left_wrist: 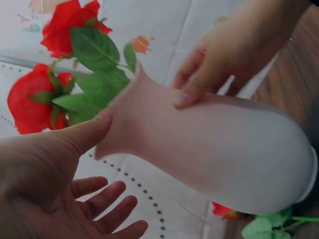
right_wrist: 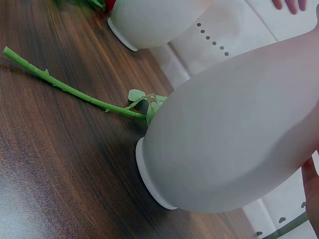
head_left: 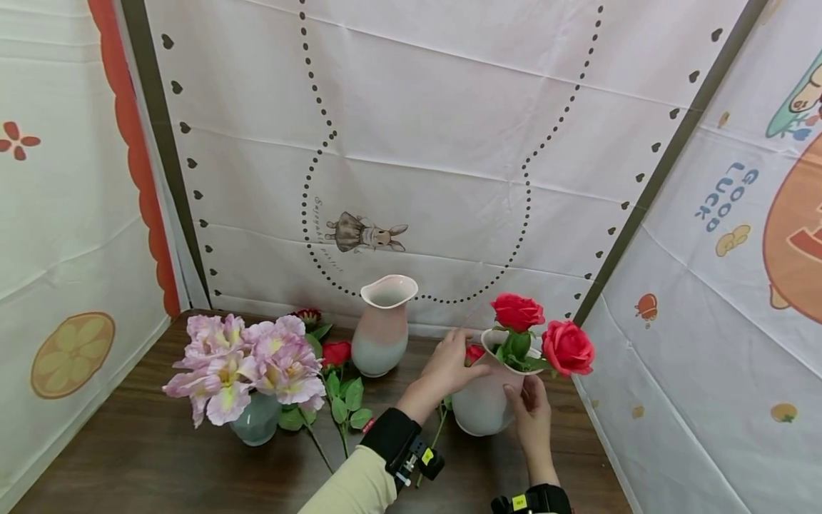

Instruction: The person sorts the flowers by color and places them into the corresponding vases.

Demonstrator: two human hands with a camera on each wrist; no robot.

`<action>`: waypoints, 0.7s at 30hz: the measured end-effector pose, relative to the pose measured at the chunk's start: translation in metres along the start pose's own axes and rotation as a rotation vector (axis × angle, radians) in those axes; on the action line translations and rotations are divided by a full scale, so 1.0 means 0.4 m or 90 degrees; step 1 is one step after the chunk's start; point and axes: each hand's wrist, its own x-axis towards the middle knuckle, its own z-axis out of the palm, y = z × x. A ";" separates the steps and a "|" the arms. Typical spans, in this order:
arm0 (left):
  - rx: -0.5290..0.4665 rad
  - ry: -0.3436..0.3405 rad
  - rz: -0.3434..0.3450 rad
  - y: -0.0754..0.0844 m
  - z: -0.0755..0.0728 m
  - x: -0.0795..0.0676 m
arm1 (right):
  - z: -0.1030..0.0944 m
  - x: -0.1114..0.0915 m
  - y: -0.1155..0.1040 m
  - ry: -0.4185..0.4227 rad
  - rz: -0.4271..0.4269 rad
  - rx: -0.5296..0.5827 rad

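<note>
A pink-to-grey vase (head_left: 483, 403) stands on the table at the right, also large in the right wrist view. Two red roses (head_left: 569, 348) with green leaves rise from its mouth. My right hand (head_left: 533, 417) holds the vase's right side, thumb on the near surface and fingers around the side. On the other side, my left hand (head_left: 449, 364) is at the neck, its thumb over the rim and its other fingers spread apart from the vase in the left wrist view. Whether the left thumb touches the vase, I cannot tell. A loose rose (head_left: 474, 353) lies partly hidden behind the vase.
A second pink-and-grey vase (head_left: 380, 339) stands at the back middle. To the left, a small blue-grey vase (head_left: 257, 421) holds pink-purple flowers (head_left: 257, 364). Red roses (head_left: 336, 353) with long stems lie beside it on the brown table (head_left: 128, 457). White cloth walls surround the table.
</note>
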 end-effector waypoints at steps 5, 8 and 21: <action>-0.002 -0.012 -0.024 -0.042 0.012 -0.001 | 0.000 0.000 -0.004 -0.002 0.003 0.006; -0.008 -0.019 -0.035 -0.065 0.020 -0.001 | 0.000 -0.001 -0.005 -0.005 0.006 0.010; 0.049 -0.047 -0.085 -0.163 0.068 -0.016 | -0.002 -0.001 -0.001 -0.005 0.003 0.015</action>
